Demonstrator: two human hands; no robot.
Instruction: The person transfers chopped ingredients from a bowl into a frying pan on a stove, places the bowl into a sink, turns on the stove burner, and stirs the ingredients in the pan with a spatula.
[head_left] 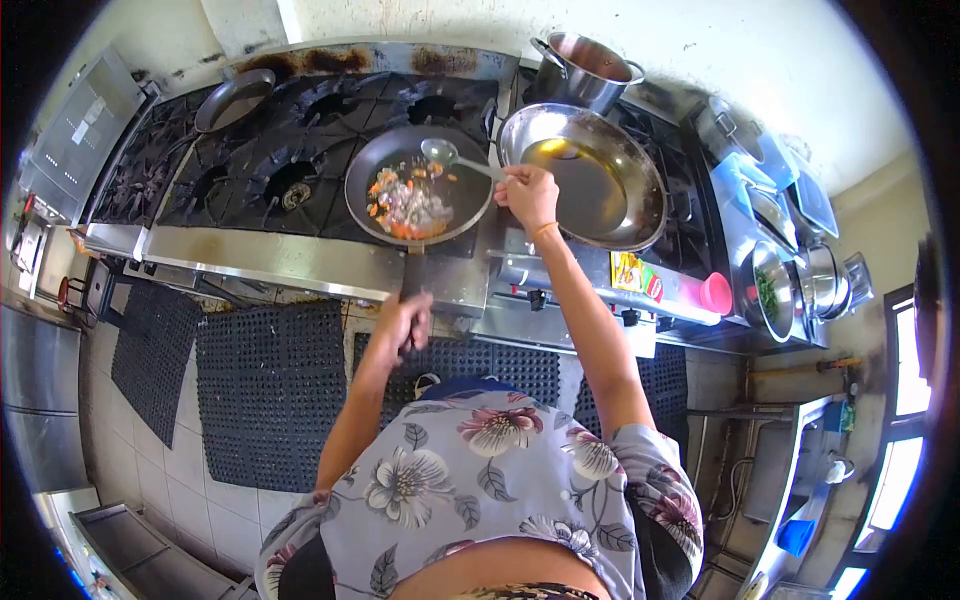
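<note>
My left hand (404, 324) is closed round the lower end of the handle of a dark frying pan (362, 208). Chopped onion and orange bits, perhaps carrot (412, 205), lie in the pan, gathered toward its near left side. In my right hand (528, 196), fingers pinched, is the handle of a metal spoon (441, 152). The spoon's bowl hangs over the far right part of the pan, and I cannot tell whether it touches the food. Right beside that hand sits a wide steel pan (640, 190) with yellowish oil in it.
A tall steel pot (585, 75) stands behind the oil pan. Another dark pan (235, 100) rests on the burners at the far left. Along the stove's front ledge are yellow and green packets (635, 277) and a pink cup (716, 293). A steel bowl of greens (768, 295) stands at right.
</note>
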